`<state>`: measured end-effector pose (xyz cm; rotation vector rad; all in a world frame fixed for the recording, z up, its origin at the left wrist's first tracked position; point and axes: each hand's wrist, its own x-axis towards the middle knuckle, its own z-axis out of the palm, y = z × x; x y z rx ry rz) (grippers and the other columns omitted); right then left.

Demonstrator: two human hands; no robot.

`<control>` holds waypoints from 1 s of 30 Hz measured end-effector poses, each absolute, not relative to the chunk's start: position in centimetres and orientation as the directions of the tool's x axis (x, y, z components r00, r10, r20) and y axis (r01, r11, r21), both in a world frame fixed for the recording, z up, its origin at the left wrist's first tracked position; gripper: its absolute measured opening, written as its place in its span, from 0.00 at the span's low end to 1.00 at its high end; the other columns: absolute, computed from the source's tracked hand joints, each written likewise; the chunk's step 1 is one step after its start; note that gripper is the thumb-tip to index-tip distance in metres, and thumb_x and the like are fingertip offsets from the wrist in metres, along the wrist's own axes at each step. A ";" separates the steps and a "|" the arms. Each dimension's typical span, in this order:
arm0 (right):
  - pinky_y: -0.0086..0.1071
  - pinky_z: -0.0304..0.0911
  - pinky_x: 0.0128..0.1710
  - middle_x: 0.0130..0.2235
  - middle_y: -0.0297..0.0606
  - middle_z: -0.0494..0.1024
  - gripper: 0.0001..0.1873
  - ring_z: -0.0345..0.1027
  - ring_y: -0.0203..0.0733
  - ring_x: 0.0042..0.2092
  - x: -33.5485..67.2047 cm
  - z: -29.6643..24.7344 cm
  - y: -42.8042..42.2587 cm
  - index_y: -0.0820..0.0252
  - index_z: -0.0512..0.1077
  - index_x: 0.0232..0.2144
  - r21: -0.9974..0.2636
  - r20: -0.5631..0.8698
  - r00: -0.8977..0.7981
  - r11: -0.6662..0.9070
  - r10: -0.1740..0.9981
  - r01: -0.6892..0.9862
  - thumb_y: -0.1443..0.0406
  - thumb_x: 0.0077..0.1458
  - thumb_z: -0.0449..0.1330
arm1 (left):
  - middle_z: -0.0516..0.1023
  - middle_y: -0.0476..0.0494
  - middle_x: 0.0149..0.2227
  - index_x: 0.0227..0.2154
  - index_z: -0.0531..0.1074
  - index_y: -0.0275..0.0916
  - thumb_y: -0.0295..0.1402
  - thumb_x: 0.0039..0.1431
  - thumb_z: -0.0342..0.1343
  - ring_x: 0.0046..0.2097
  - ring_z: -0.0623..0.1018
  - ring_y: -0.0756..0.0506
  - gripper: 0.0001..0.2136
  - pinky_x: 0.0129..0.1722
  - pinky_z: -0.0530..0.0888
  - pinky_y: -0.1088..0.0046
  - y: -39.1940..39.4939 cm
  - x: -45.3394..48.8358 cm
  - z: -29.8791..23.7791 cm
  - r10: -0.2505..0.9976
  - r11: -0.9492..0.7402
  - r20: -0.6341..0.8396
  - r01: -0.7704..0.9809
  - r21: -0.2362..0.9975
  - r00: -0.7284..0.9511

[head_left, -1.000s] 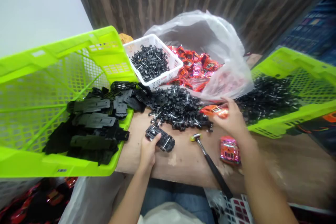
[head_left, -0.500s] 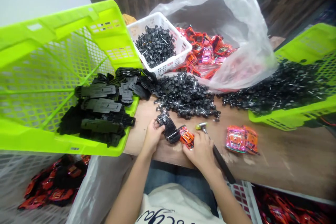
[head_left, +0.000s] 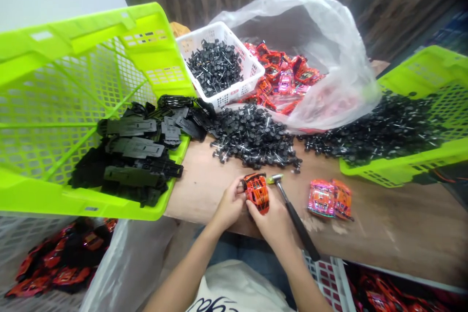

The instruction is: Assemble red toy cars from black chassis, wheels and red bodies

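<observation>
Both hands meet at the front edge of the wooden table [head_left: 383, 224] around one small orange toy car [head_left: 257, 192]. My left hand [head_left: 229, 207] grips its left end with curled fingers. My right hand [head_left: 271, 219] holds it from below and the right. The black chassis seen before is hidden under the orange shell. A small hammer [head_left: 292, 214] with a black handle lies just right of my hands. Two more toy car bodies [head_left: 329, 198], pink and orange, lie further right.
A heap of black wheel axles [head_left: 252, 139] lies behind my hands. A tipped lime crate [head_left: 73, 107] holds black chassis plates [head_left: 135, 161]. A white basket [head_left: 252, 66] holds wheels, a clear bag [head_left: 329, 58] holds red car bodies, and another lime crate [head_left: 420, 156] spills wheels at the right.
My right hand brought an orange car body from the far pile to the black chassis in my left hand. The two are now pressed together between both hands.
</observation>
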<state>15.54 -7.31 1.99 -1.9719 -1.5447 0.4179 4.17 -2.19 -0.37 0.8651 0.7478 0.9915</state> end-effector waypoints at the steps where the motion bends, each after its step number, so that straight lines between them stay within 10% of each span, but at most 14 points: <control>1: 0.37 0.66 0.37 0.39 0.48 0.77 0.27 0.72 0.48 0.38 15.6 1.9 -7.3 0.64 0.69 0.48 -0.625 0.123 0.279 -0.144 0.952 0.767 0.52 0.51 0.56 | 0.78 0.41 0.43 0.47 0.69 0.39 0.24 0.48 0.57 0.47 0.77 0.43 0.20 0.50 0.72 0.65 -2.3 4.2 -0.4 0.922 0.281 -0.136 -0.386 0.878 0.362; 8: 0.43 0.65 0.42 0.41 0.49 0.77 0.28 0.71 0.52 0.42 16.9 2.2 -7.7 0.63 0.66 0.51 -0.734 0.097 0.238 -0.093 0.966 0.673 0.55 0.50 0.58 | 0.77 0.39 0.44 0.47 0.67 0.38 0.35 0.47 0.64 0.42 0.78 0.42 0.23 0.40 0.75 0.68 -3.0 4.4 0.9 0.924 0.261 -0.117 -0.378 0.888 0.364; 17: 0.33 0.68 0.38 0.38 0.37 0.76 0.16 0.72 0.42 0.38 19.3 4.6 -6.7 0.56 0.67 0.41 -0.997 -0.031 0.015 -0.030 0.999 -0.073 0.59 0.49 0.61 | 0.76 0.45 0.36 0.44 0.69 0.37 0.35 0.49 0.62 0.30 0.76 0.48 0.18 0.28 0.72 0.76 -4.5 4.9 2.6 0.880 0.113 0.014 -0.239 0.964 0.474; 21: 0.35 0.67 0.42 0.46 0.40 0.74 0.20 0.71 0.43 0.44 19.3 4.8 -6.6 0.56 0.65 0.47 -0.999 0.011 0.015 0.011 1.000 0.046 0.59 0.52 0.59 | 0.76 0.43 0.40 0.46 0.68 0.39 0.34 0.50 0.62 0.35 0.77 0.46 0.19 0.35 0.74 0.73 -4.2 4.3 2.3 0.910 0.113 0.029 -0.315 0.942 0.413; 25: 0.42 0.64 0.46 0.44 0.42 0.75 0.17 0.68 0.47 0.45 19.3 4.8 -6.7 0.57 0.69 0.45 -0.846 0.085 0.030 0.056 0.996 0.530 0.63 0.51 0.60 | 0.75 0.39 0.48 0.48 0.68 0.38 0.32 0.47 0.63 0.49 0.74 0.42 0.23 0.50 0.69 0.67 -2.5 3.3 1.4 0.957 0.056 0.019 -0.250 0.967 0.289; 30: 0.43 0.60 0.47 0.43 0.42 0.78 0.13 0.69 0.48 0.46 18.6 3.7 -6.3 0.57 0.73 0.42 -0.676 0.148 -0.057 0.143 0.987 0.723 0.66 0.53 0.56 | 0.78 0.39 0.41 0.41 0.74 0.36 0.29 0.45 0.63 0.43 0.77 0.42 0.17 0.46 0.71 0.66 -1.3 3.6 -0.1 0.949 0.142 -0.115 -0.074 0.987 0.293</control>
